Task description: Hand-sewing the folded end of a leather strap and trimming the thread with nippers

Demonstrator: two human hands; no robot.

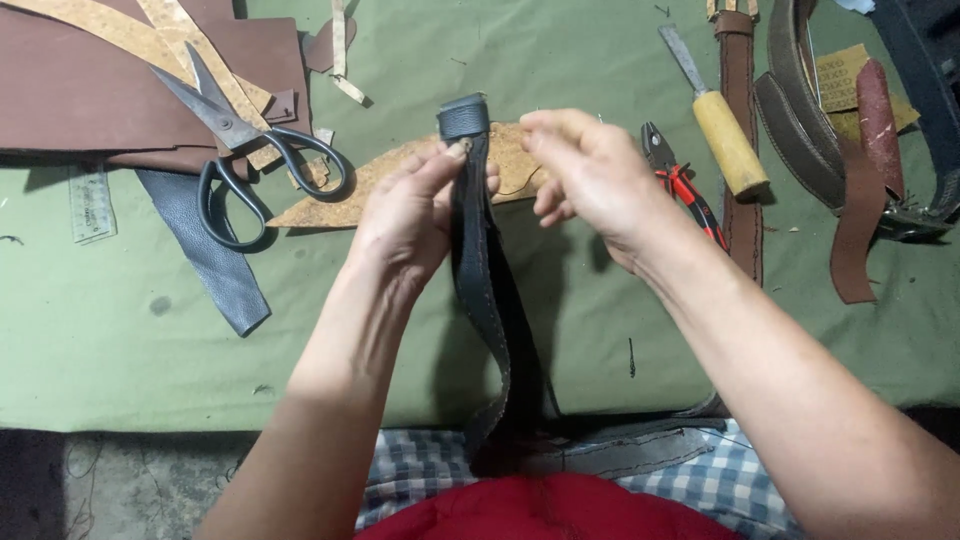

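Two bare hands are raised above a green cloth-covered worktable (120,340). A dark leather strap (490,290) is pinched near its upper end between the thumb and fingers of the left hand (410,215), which is closed around it. The right hand (590,170) is held just beside the strap's folded top end, its fingertips drawn together in a narrow pinch; whether anything is held in it cannot be told.

The strap's long axis is run nearly vertically in the view: the folded end is pointed away from the person, and the rest is hung down toward the lap, where it is passed over a checked cloth (720,480).

Open cloth is left below and to the left of the hands, as far as the table's near edge. Behind the hands, a tan curved leather offcut (340,200) is laid flat. Black-handled scissors (240,150) are placed to the left, over brown leather sheets (70,100), with a dark leather strip (210,255) beneath them. To the right, red-handled pliers (685,185) and a yellow-handled tool (725,140) are laid side by side, and brown belts (800,130) are crowded near the far right edge.
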